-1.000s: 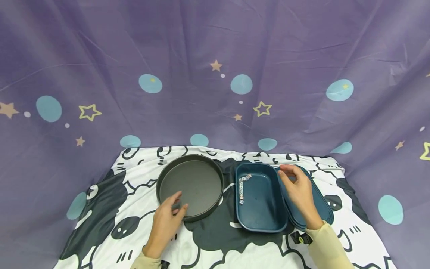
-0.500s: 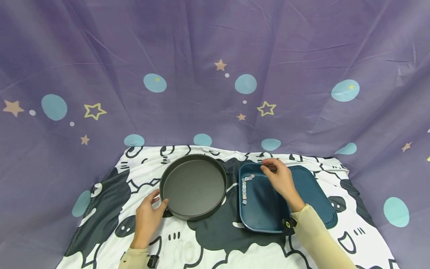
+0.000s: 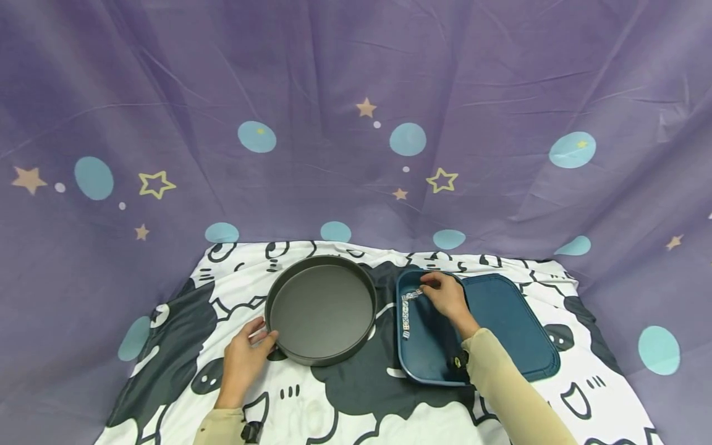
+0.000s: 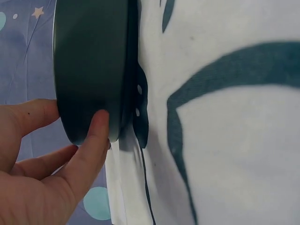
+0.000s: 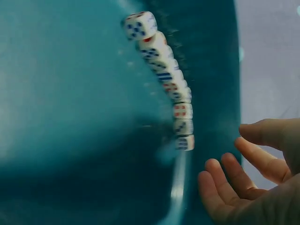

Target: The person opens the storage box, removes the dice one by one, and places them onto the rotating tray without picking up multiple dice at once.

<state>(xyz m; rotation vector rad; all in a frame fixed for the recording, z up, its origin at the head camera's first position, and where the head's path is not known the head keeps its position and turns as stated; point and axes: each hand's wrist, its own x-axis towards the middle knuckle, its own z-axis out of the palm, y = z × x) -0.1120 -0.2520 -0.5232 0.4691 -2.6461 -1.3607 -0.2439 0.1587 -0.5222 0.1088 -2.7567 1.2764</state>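
A round dark-grey pan (image 3: 322,312) stands on the cloth, and my left hand (image 3: 245,361) is at its near-left side. In the left wrist view, my fingers touch the pan's outer wall (image 4: 91,56) without curling round it. My right hand (image 3: 447,301) reaches over the blue rectangular tub (image 3: 408,371). Inside that tub, a bent row of several white dice (image 3: 405,315) with blue and red pips runs along the left and far walls. In the right wrist view, my fingers are loosely spread with nothing between them, beside the end die (image 5: 185,143) and apart from it.
A flat blue lid (image 3: 514,327) lies right of the tub, partly behind my sleeve. White cloth with black cartoon drawings (image 3: 400,426) covers the surface. A purple curtain (image 3: 334,185) with stars and blue spots hangs behind.
My right hand has moved left from above the lid to the far end of the dice row. My left hand has drawn back from over the pan to its side.
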